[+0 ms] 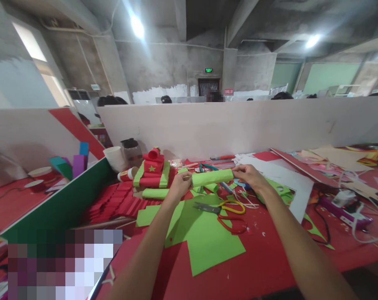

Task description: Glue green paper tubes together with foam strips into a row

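Note:
A lime-green paper roll is held level above the table between my two hands. My left hand pinches its left end, and my right hand pinches the right end. Below it lie cut sheets of green paper. Scissors with one yellow and one red handle rest open on these sheets. Left of my left hand, another green roll lies in front of a red and green paper model with a yellow star.
Folded red paper strips are stacked at the left beside a green divider. A white cup and a dark-lidded jar stand behind. White sheets, a purple power strip and cables lie right. A white partition bounds the back.

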Motion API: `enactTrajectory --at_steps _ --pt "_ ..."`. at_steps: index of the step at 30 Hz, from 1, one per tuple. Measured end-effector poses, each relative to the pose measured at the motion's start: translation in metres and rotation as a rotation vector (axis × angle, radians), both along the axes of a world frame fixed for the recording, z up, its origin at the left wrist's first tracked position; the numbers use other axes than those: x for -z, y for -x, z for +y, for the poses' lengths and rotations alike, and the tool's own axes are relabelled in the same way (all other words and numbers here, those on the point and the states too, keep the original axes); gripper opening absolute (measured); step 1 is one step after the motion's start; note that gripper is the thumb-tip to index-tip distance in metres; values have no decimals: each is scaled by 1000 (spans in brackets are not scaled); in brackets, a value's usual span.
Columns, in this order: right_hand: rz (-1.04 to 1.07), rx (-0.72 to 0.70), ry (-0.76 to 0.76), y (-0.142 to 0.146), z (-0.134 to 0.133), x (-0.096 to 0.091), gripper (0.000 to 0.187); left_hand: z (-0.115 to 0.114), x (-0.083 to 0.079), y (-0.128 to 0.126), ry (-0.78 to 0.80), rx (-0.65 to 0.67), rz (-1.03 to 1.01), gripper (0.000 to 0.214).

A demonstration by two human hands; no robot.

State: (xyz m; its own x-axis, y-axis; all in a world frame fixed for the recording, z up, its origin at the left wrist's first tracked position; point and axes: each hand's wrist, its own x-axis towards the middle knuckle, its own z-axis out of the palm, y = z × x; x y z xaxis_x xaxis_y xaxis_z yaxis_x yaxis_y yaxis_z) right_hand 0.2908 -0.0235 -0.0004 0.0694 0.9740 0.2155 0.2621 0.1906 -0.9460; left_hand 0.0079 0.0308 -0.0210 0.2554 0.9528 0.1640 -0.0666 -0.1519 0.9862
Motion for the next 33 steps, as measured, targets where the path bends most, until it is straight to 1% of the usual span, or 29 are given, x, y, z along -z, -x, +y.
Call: enactTrajectory --at_steps 9,13,16,18,21,22,24,27,30,33 --pt "176 17 23 -12 5 5 37 -13 -17 -4 -90 32 -84 35" --pt "213 44 26 -18 5 4 37 -18 -22 -4 -134 47 -120 33" --pt "252 42 29 -19 4 3 38 -21 -25 -4 -206 87 -109 32" --pt "249 33 28 -18 4 4 38 -24 -26 -4 -264 117 -82 40" --pt "229 2 43 -15 3 5 38 -28 -25 -7 -344 164 -69 69" --pt "236 -19 53 -14 3 5 37 -28 -25 -8 -373 181 -71 71" --pt "266 -70 77 -12 3 7 36 -30 -24 -10 -433 207 -83 65" --pt "307 -155 110 -9 3 9 38 -32 -25 -12 -480 202 -93 53" --pt "318 -214 147 -7 4 11 40 -35 -28 -12 -488 188 -81 54" --pt "314 -246 191 -7 6 14 41 -39 -28 -12 -513 213 -71 56"
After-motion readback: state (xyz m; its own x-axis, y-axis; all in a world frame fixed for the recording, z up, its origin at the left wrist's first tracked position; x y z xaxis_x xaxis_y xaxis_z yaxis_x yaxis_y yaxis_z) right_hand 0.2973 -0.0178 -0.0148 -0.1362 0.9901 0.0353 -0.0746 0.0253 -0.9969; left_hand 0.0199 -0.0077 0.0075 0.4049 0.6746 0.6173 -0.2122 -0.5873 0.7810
